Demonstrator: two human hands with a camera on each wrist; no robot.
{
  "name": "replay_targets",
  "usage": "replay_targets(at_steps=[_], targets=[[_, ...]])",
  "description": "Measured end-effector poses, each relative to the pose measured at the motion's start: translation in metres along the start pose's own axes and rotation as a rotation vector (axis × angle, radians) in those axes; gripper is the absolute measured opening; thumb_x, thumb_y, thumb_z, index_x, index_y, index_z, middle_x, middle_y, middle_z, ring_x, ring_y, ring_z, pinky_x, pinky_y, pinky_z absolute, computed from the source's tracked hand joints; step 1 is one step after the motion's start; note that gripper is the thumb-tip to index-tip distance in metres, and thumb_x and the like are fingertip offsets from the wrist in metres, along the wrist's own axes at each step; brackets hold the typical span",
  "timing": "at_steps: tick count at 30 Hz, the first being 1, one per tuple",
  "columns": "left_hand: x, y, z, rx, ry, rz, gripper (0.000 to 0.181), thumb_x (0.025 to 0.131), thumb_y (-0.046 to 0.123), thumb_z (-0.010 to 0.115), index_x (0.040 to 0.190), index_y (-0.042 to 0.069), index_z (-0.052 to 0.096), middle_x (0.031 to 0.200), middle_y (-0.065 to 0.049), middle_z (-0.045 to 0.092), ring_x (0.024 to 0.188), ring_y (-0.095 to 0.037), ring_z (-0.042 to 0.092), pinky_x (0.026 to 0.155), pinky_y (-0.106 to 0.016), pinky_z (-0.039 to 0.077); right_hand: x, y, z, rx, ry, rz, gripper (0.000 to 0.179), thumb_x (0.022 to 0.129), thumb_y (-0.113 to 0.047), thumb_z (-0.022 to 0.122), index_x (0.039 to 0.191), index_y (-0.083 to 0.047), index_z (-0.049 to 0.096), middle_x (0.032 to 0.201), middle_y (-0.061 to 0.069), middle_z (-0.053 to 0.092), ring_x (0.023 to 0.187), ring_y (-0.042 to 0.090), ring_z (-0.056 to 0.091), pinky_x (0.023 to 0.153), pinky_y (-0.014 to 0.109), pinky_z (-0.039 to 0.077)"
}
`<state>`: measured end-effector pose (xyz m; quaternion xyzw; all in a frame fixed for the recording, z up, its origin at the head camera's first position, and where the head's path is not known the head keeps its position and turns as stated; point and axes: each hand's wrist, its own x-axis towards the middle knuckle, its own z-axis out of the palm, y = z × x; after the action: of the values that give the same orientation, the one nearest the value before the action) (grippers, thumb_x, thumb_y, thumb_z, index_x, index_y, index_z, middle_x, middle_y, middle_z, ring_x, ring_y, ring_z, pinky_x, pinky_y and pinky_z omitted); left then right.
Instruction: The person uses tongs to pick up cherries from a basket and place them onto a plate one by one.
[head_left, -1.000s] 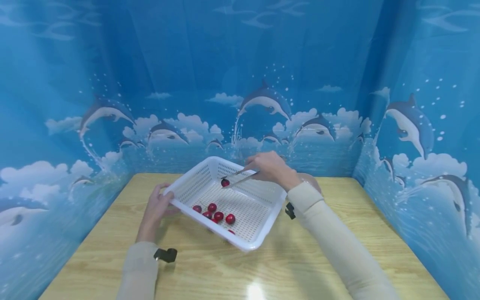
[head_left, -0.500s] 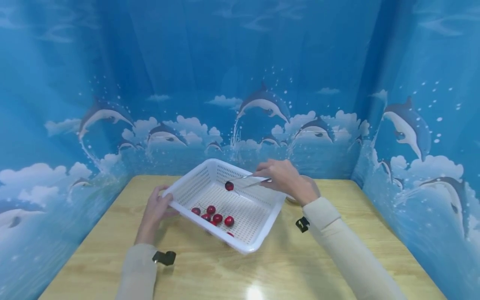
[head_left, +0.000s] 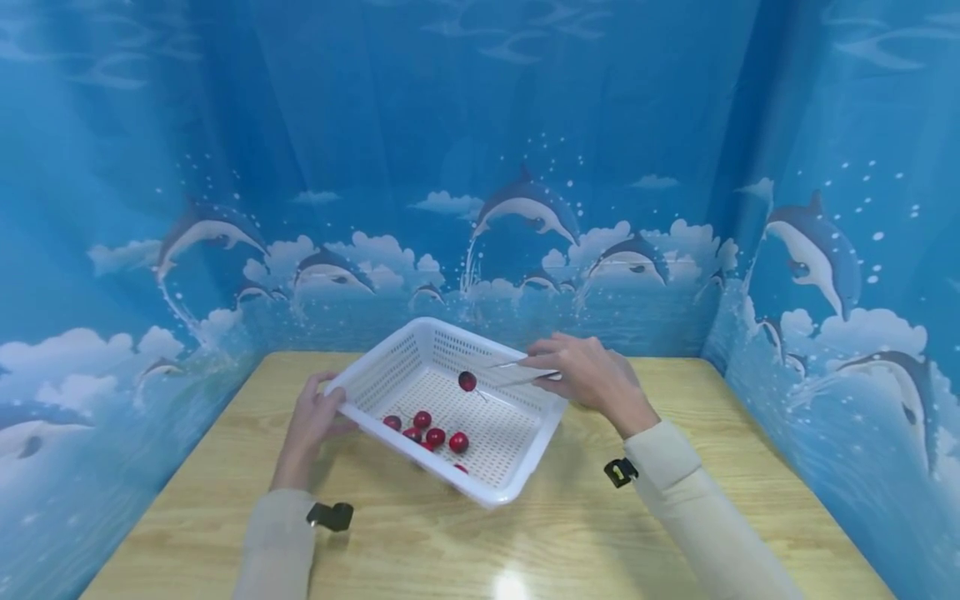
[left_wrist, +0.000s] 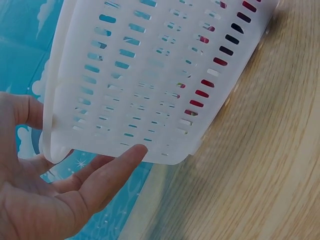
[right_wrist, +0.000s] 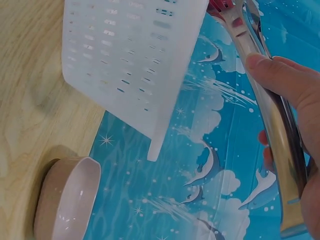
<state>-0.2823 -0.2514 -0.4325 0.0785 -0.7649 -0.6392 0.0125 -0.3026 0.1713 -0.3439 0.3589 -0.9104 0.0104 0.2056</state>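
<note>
My left hand [head_left: 311,417] grips the left end of a white perforated plastic basket [head_left: 510,490], thumb at its rim. The left wrist view shows fingertips [left_wrist: 134,152] under the basket's wall. Several red cherries [head_left: 436,437] lie along the basket's near side. My right hand [head_left: 592,383] squeezes metal tongs [right_wrist: 265,102] from the right. Between the tongs' tips, above the basket floor, hangs one dark red cherry [head_left: 467,381] with a thin stem. A small pinkish-beige bowl [right_wrist: 80,192] stands on the table in the right wrist view; in the head view my right hand hides it.
The basket is over a light wood-grain table [head_left: 570,533], its near corner pointing towards me. A blue curtain [head_left: 390,275] printed with dolphins encloses the table at the back and sides. Dark wrist cameras sit at both cuffs.
The right hand has drawn back to the right with the tongs, lifting the cherry off the basket floor and carrying it slightly right. The left hand and basket stay nearly still.
</note>
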Motion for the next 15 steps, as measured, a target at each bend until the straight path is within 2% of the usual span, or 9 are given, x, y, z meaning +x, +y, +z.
replay_targets(at_steps=[4, 8, 15], targets=[[0.000, -0.001, 0.000, -0.013, 0.000, -0.001, 0.060, 0.105, 0.019, 0.039, 0.162, 0.010, 0.024, 0.153, -0.032, 0.042, 0.134, -0.047, 0.054, 0.106, -0.055, 0.059, -0.006, 0.000, 0.000, -0.019, 0.014, 0.007, 0.035, 0.086, -0.036, 0.083, 0.120, -0.035, 0.076, 0.121, -0.011, 0.075, 0.094, 0.012, 0.071, 0.060, 0.023, 0.060], [-0.002, 0.000, 0.001, -0.011, 0.005, 0.001, 0.059, 0.106, 0.021, 0.039, 0.162, 0.010, 0.025, 0.152, -0.031, 0.043, 0.133, -0.046, 0.055, 0.105, -0.054, 0.059, -0.010, 0.003, 0.000, -0.012, 0.063, -0.022, 0.034, 0.084, -0.032, 0.085, 0.118, -0.033, 0.078, 0.119, -0.009, 0.076, 0.093, 0.013, 0.071, 0.051, 0.016, 0.048], [-0.004, 0.002, 0.003, 0.014, 0.025, 0.001, 0.059, 0.105, 0.023, 0.040, 0.162, 0.012, 0.027, 0.149, -0.029, 0.047, 0.131, -0.044, 0.058, 0.102, -0.050, 0.062, -0.017, 0.007, 0.001, 0.014, 0.176, -0.088, 0.035, 0.079, -0.028, 0.089, 0.113, -0.026, 0.080, 0.112, -0.005, 0.078, 0.086, 0.015, 0.071, 0.042, 0.013, 0.028]])
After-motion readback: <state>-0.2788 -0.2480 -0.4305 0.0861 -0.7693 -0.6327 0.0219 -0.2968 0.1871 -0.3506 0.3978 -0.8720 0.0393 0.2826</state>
